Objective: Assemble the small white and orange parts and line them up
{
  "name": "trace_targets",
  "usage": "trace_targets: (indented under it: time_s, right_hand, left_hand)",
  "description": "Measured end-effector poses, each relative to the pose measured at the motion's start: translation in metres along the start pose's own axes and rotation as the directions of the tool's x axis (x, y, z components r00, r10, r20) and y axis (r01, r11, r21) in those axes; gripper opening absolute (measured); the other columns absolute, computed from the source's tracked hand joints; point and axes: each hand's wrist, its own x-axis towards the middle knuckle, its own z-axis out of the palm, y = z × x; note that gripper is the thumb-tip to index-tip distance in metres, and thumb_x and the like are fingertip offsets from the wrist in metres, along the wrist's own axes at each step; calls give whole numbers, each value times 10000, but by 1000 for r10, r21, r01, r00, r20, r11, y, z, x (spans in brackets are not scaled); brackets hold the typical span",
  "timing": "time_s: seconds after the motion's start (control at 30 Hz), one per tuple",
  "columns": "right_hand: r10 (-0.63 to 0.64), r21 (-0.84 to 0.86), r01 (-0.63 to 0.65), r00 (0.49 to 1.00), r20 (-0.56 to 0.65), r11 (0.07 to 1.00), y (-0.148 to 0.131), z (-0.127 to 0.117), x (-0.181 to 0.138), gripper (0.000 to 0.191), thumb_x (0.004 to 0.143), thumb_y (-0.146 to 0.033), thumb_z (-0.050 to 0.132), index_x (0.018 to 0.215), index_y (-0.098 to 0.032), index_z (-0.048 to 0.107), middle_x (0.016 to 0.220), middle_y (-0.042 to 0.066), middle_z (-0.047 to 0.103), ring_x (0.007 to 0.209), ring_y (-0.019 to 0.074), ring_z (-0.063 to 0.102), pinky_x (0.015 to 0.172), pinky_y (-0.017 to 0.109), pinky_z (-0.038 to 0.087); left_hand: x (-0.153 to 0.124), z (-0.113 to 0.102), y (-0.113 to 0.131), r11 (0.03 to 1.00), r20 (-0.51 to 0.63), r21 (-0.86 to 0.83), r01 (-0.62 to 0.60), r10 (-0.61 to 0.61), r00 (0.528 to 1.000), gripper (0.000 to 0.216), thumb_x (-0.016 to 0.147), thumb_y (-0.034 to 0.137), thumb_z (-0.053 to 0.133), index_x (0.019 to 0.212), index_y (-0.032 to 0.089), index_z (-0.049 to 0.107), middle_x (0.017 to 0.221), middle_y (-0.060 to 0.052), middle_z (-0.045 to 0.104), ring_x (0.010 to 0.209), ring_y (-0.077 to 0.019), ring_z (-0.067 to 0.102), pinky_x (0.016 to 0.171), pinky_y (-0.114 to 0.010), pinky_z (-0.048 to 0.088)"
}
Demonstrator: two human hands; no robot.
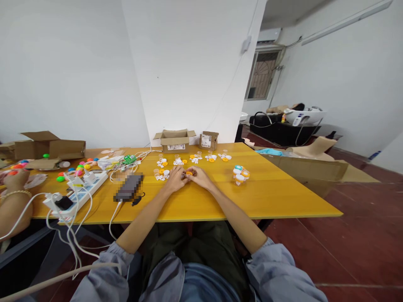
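Note:
Over the middle of the table, my left hand [175,179] and my right hand [199,178] meet with bent fingers around a small orange round piece [189,173]. My fingers cover most of it, and a darker or clear part below it is hard to make out. Just beyond my hands lie loose sets of orange discs [165,162], white discs [166,172] and small clear cups [156,171]. Off to the right stands a cluster of clear cups with orange, white and teal tops [240,174].
Two open cardboard boxes [175,141] [209,141] stand against the wall. Left of my arm are a pixelated dark device [129,187], a power strip [83,195] and white cables. A co-worker's hand [15,180] is at far left, near coloured balls [78,171]. A large carton [302,174] adjoins the right side.

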Motion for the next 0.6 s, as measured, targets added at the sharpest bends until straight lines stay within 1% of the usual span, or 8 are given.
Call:
trace_targets:
  time_s: [0.17,0.4,0.6]
  right_hand:
    - [-23,10,23,1000,14,1000,2,0,0,182,744,-275,715,913,-206,716,965,35,738,883,190,669,816,326,540]
    - [-8,18,8,1000,15,1000,-1,0,0,168,755,-278,710,903,-197,715,948,39,741,879,193,674,817,327,540]
    - [-16,7,16,1000,-7,1000,-1,1,0,166,756,-280,710,904,-206,715,931,35,741,865,195,676,805,329,544]
  left_hand:
    - [0,0,-1,1000,-1,1,11,-11,1000,75,841,251,685,909,232,657,963,-42,626,1022,-244,552,898,-382,460]
    - [1,-2,1,999,13,-6,32,-32,999,58,841,244,675,895,226,661,960,-49,633,1030,-250,559,905,-390,463]
    - [1,1,-3,999,6,-9,40,-40,999,92,841,288,691,912,233,673,939,-42,636,1007,-250,561,894,-387,465]
